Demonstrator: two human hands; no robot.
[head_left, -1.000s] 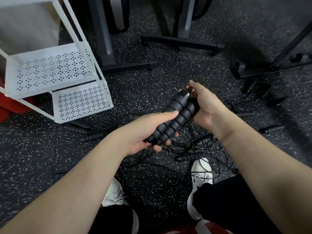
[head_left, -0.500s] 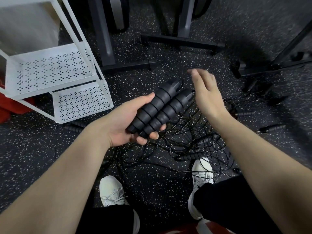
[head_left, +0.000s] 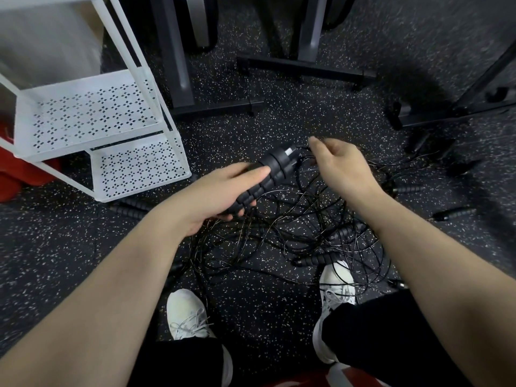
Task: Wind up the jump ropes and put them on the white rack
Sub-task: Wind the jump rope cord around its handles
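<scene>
2 unlabelled black handles, left hand gripping

Left hand gripping paired black ribbed jump rope handles at centre frame, right hand at 1 o'clock of handles pinching thin cord, tangled black ropes on speckled floor, white rack at 10 o'clock, white shoes at 6 o'clock.

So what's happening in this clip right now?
A person stands over a tangle of black jump ropes on a speckled floor. The left hand grips a pair of ribbed black handles held together; the right hand seems to pinch the thin cord near their tips. The white rack beside them shows no rope on its visible shelves.
</scene>
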